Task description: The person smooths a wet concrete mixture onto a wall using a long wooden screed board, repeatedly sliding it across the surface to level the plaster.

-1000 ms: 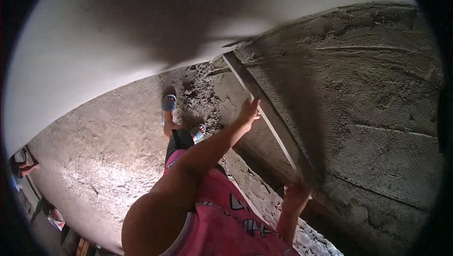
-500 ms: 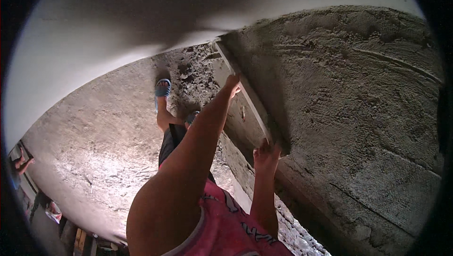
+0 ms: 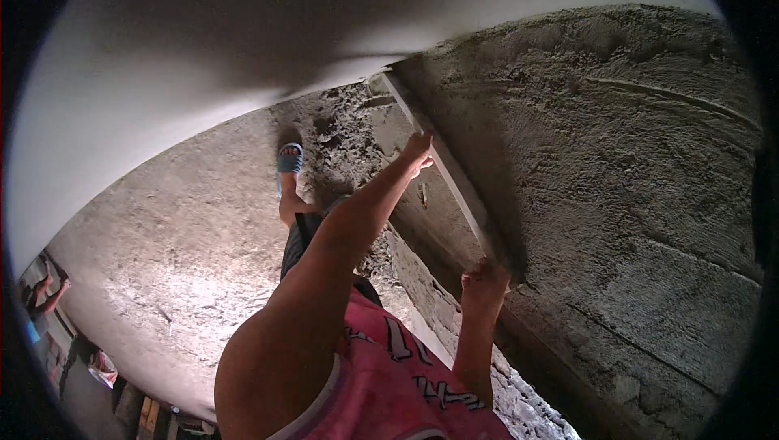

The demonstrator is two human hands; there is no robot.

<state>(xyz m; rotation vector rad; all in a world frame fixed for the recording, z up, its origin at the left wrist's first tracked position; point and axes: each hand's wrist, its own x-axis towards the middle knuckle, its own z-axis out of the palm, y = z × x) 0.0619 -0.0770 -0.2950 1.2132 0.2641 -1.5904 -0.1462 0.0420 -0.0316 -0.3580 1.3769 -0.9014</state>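
A long, straight, pale bar (image 3: 461,190) lies along the rough grey wall (image 3: 617,188), running from the upper middle down to the right. My left hand (image 3: 419,154) is closed on its edge, with that arm stretched across my body. Lower down, near the bar's closer end, my right hand (image 3: 485,279) grips it with the fingers curled. The fingers' far sides are hidden. The wall beside the bar has a coarse, plaster-like surface with grooves in it.
A ledge (image 3: 422,278) runs below the bar, with crumbly rubble (image 3: 333,132) at its foot. My sandalled foot (image 3: 290,160) stands on the dusty floor (image 3: 178,213). A smooth pale wall (image 3: 162,59) rises opposite. Another person's arm (image 3: 55,294) shows at the far left.
Both hands have moved the bar slightly rightward and down across the rough wall. My grip on it looks the same. The view has shifted a little.
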